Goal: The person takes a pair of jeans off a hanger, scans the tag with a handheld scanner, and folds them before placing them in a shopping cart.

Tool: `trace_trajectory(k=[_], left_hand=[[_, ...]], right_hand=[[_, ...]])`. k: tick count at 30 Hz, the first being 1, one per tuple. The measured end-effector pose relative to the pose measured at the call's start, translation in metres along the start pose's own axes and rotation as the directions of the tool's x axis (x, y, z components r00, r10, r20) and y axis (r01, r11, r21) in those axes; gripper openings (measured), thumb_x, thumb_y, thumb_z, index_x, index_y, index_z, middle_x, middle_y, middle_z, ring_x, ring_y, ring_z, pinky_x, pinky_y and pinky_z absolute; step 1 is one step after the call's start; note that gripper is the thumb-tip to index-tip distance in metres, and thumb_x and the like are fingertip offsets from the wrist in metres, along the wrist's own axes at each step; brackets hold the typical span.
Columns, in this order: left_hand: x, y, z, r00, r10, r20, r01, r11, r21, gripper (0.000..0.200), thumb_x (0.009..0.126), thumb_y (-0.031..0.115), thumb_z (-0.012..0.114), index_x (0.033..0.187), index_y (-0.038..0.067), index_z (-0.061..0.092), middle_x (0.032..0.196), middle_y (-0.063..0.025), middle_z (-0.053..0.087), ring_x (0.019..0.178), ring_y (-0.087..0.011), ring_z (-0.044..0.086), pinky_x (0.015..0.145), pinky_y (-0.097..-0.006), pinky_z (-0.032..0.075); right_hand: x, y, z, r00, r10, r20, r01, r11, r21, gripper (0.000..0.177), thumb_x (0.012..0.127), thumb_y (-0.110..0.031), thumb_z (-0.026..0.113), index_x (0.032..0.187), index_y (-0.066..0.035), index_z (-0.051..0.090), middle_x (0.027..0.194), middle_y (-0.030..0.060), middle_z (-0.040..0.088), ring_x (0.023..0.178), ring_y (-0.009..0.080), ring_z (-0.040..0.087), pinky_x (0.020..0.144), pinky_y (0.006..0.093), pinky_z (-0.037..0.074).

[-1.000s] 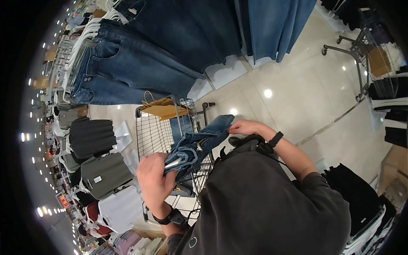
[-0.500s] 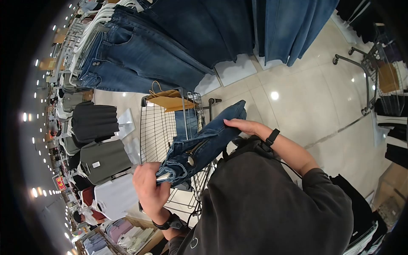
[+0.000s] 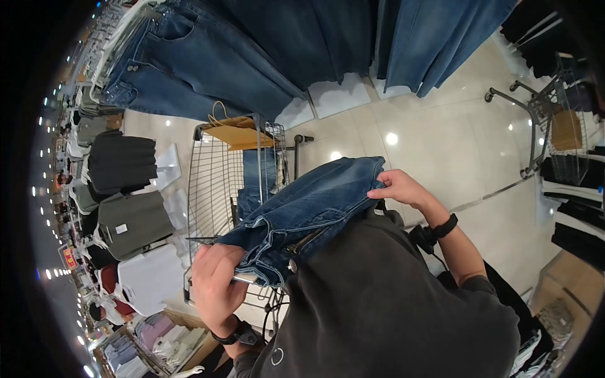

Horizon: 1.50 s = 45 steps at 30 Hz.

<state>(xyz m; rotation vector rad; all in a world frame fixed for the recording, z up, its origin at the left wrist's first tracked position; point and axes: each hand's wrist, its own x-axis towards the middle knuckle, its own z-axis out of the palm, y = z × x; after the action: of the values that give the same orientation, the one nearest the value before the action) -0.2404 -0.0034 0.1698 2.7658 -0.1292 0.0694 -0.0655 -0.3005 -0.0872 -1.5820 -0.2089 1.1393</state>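
A pair of blue jeans point(image 3: 321, 195) stretches between my two hands, above the front of a wire shopping cart point(image 3: 208, 189). My left hand point(image 3: 215, 277) is closed round the waistband, and a pale flat edge shows beside its fingers. The open fly with its zipper and a metal button faces my body. At the other end, my right hand point(image 3: 402, 189) pinches the edge of the denim between thumb and fingers. In the cart, a brown paper bag point(image 3: 236, 135) lies above more folded denim point(image 3: 257, 179).
Jeans on hangers point(image 3: 208, 63) hang across the top. Shirts point(image 3: 123, 164) hang at the left, above a bin of folded clothes point(image 3: 170, 340) lower down. A second cart point(image 3: 564, 138) stands at the right on the tiled floor point(image 3: 454, 142).
My right hand has moved right and now grips the denim edge, with the jeans spread wider than before. My left hand stays at the waistband. The whole view has shifted slightly.
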Motion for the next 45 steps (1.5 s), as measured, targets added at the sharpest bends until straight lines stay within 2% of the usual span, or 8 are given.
trace_trajectory(k=[8, 16, 19, 22, 26, 33, 38, 45], left_hand=[[0.001, 0.012, -0.035, 0.937, 0.330, -0.117, -0.347, 0.922, -0.174, 0.034, 0.066, 0.028, 0.065, 0.081, -0.002, 0.063, 0.068, -0.0089, 0.063, 0.050, -0.0183, 0.055, 0.047, -0.0299, 0.030], [0.014, 0.006, -0.040, 0.873, 0.482, 0.078, -0.434, 0.839, -0.329, 0.025, 0.063, 0.021, 0.059, 0.079, 0.003, 0.064, 0.070, -0.0045, 0.064, 0.053, -0.0135, 0.056, 0.049, -0.0258, 0.029], [0.024, 0.006, -0.039, 0.833, 0.552, 0.037, -0.518, 0.802, -0.297, 0.023, 0.062, 0.021, 0.059, 0.078, 0.004, 0.064, 0.070, -0.0041, 0.064, 0.054, -0.0127, 0.057, 0.049, -0.0256, 0.029], [0.032, 0.012, -0.042, 0.817, 0.576, 0.023, -0.550, 0.791, -0.269, 0.019, 0.068, 0.020, 0.060, 0.076, 0.004, 0.064, 0.068, -0.0048, 0.063, 0.052, -0.0128, 0.056, 0.048, -0.0262, 0.028], [0.028, 0.010, -0.058, 0.857, 0.511, -0.061, -0.513, 0.839, -0.182, 0.020, 0.076, 0.020, 0.061, 0.078, 0.000, 0.062, 0.065, -0.0085, 0.063, 0.049, -0.0159, 0.056, 0.046, -0.0277, 0.028], [0.020, 0.010, -0.089, 0.901, 0.424, -0.096, -0.428, 0.903, -0.032, 0.027, 0.075, 0.021, 0.067, 0.081, -0.002, 0.056, 0.061, -0.0120, 0.061, 0.047, -0.0222, 0.054, 0.048, -0.0332, 0.030], [-0.008, 0.014, -0.147, 0.913, 0.373, 0.164, -0.385, 0.921, 0.050, 0.028, 0.084, 0.012, 0.057, 0.110, 0.001, 0.053, 0.096, -0.0129, 0.064, 0.079, -0.0236, 0.059, 0.062, -0.0429, 0.042], [-0.032, 0.005, -0.218, 0.925, 0.143, 0.353, -0.190, 0.977, 0.102, 0.033, 0.086, 0.014, 0.058, 0.115, 0.000, 0.053, 0.104, -0.0122, 0.063, 0.087, -0.0223, 0.060, 0.069, -0.0421, 0.045]], right_hand=[[-0.075, -0.032, -0.022, 0.949, 0.212, 0.232, -0.182, 0.973, -0.144, 0.037, 0.079, -0.018, 0.076, 0.056, -0.008, 0.048, 0.055, -0.0087, 0.041, 0.054, 0.0024, 0.034, 0.050, 0.0223, 0.026], [-0.083, -0.029, -0.033, 0.899, 0.213, 0.382, -0.038, 0.908, -0.417, 0.021, 0.080, -0.024, 0.075, 0.077, -0.004, 0.068, 0.061, -0.0027, 0.056, 0.058, 0.0072, 0.045, 0.055, 0.0247, 0.037], [-0.065, -0.054, -0.030, 0.997, 0.001, 0.079, 0.035, 0.895, -0.445, 0.024, 0.086, -0.027, 0.068, 0.099, -0.006, 0.070, 0.089, 0.0050, 0.068, 0.076, 0.0108, 0.058, 0.072, 0.0266, 0.046], [-0.024, -0.043, -0.015, 0.828, -0.534, 0.169, 0.547, 0.704, -0.452, 0.038, 0.092, -0.034, 0.059, 0.118, -0.007, 0.063, 0.121, 0.0132, 0.062, 0.109, 0.0223, 0.059, 0.093, 0.0312, 0.045], [-0.012, -0.032, 0.007, 0.720, 0.066, 0.691, 0.186, 0.941, -0.283, 0.045, 0.098, -0.037, 0.048, 0.130, -0.007, 0.055, 0.137, 0.0123, 0.051, 0.128, 0.0229, 0.046, 0.104, 0.0309, 0.036], [0.036, 0.035, -0.023, 0.776, 0.111, 0.621, 0.018, 0.980, -0.198, 0.045, 0.096, -0.043, 0.051, 0.124, -0.009, 0.061, 0.132, 0.0093, 0.056, 0.125, 0.0200, 0.049, 0.104, 0.0287, 0.036], [0.086, 0.125, -0.022, 0.889, 0.241, 0.388, -0.081, 0.919, -0.386, 0.038, 0.095, -0.036, 0.054, 0.121, -0.009, 0.064, 0.119, 0.0064, 0.065, 0.112, 0.0176, 0.057, 0.096, 0.0288, 0.043], [0.097, 0.146, -0.014, 0.888, -0.138, 0.439, 0.359, 0.804, -0.473, 0.048, 0.071, -0.002, 0.054, 0.116, -0.013, 0.067, 0.118, 0.0090, 0.063, 0.106, 0.0245, 0.060, 0.089, 0.0333, 0.048]])
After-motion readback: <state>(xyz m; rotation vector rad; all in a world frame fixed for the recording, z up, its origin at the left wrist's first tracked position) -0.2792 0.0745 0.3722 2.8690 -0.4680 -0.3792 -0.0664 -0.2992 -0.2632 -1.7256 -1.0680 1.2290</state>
